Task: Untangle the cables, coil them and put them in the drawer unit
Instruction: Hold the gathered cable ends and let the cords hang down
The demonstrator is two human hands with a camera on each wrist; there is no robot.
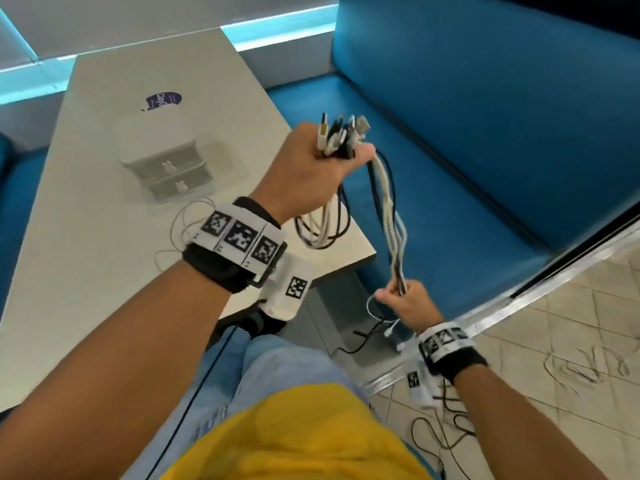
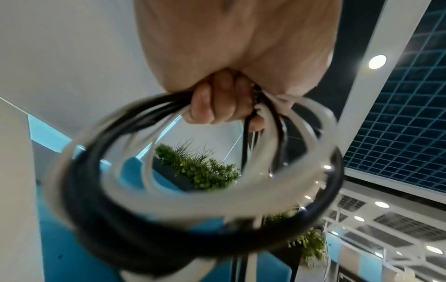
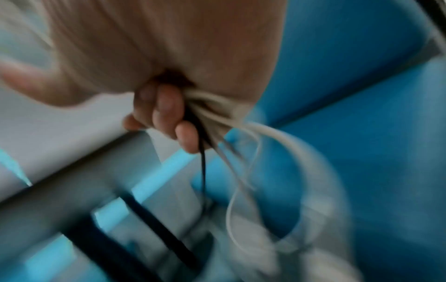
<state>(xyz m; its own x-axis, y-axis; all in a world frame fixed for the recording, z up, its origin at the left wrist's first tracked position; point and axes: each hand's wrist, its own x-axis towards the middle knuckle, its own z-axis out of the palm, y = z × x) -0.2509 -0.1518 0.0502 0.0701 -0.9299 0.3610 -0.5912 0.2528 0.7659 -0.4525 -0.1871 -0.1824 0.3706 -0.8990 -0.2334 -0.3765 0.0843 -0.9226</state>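
Observation:
My left hand (image 1: 322,164) is raised over the table's right edge and grips a bundle of black and white cables (image 1: 388,206), their plugs (image 1: 343,133) sticking up out of the fist. A coiled loop (image 1: 322,226) of the bundle hangs below that hand; the left wrist view shows this loop (image 2: 193,200) under my curled fingers (image 2: 217,103). The strands run down to my right hand (image 1: 401,299), which grips them lower, with loose ends (image 1: 381,330) dangling beneath. In the right wrist view my fingers (image 3: 169,114) curl round black and white strands (image 3: 241,145). The white drawer unit (image 1: 162,161) stands on the table, both drawers closed.
A thin white cable (image 1: 183,223) lies on the grey table (image 1: 86,271) in front of the drawer unit. A purple sticker (image 1: 162,100) sits behind it. A blue bench (image 1: 467,150) runs along the right. More dark cable (image 1: 446,431) lies on the tiled floor.

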